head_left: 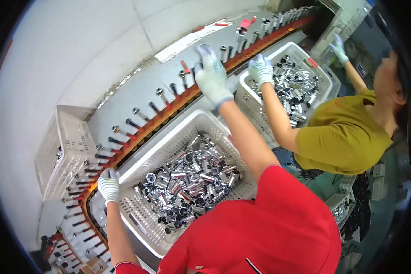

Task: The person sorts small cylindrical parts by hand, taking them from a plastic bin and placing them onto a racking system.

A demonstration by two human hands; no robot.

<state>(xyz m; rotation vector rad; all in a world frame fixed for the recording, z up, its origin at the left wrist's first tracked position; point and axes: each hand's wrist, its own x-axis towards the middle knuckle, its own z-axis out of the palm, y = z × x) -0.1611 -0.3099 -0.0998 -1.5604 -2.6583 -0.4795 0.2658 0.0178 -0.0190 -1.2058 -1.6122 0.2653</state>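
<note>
Where the conveyor (143, 134) is curved at left, the left hand (108, 186) is held beside its edge; whether anything is gripped cannot be told. Chrome parts (192, 171) are heaped in a white basket (169, 142) to its right. The right hand (211, 75) is raised over the far stretch, thumb parted from fingers. At right, a second basket (249, 107) is reached over by a co-worker (347, 132).

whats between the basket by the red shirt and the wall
In the head view: a grey metal strip, then the orange-edged conveyor with black and chrome pieces, then a grey surface and, leftward, another basket.
</note>
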